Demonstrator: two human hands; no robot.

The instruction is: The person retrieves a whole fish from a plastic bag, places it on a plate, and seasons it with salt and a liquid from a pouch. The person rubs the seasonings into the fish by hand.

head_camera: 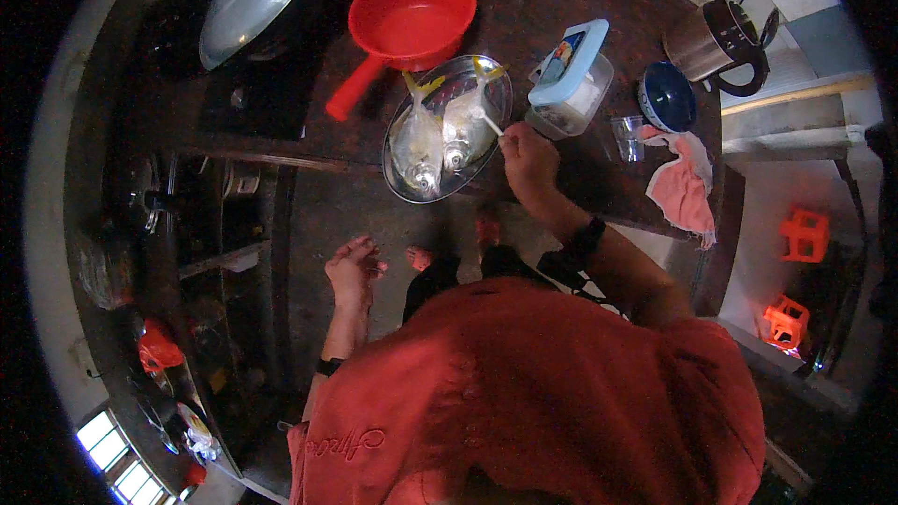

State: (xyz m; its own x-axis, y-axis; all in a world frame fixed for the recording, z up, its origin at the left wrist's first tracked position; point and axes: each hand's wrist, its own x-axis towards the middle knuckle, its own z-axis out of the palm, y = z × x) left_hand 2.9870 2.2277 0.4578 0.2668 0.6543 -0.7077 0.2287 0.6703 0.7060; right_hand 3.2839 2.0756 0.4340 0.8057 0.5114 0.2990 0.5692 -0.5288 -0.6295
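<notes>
Two whole silvery fish with yellow tails, a left one (417, 144) and a right one (466, 128), lie side by side on an oval metal platter (502, 95) at the counter's near edge. My right hand (530, 160) grips a thin white utensil (493, 125), perhaps a small spoon; its far end is over the right fish. Just beyond that hand is a clear plastic container (570, 112) of white granular stuff, its light-blue lid (570, 63) tilted up. My left hand (354, 268) hangs below the counter, fingers loosely curled and apart, holding nothing.
A red plastic dipper (412, 14) sits behind the platter, near a large metal lid (256, 0). To the right are a clear cup (628, 139), a blue bowl (668, 97), a pink cloth (679, 186) over the edge and an electric kettle (708, 42). Open shelves (224, 259) stand left.
</notes>
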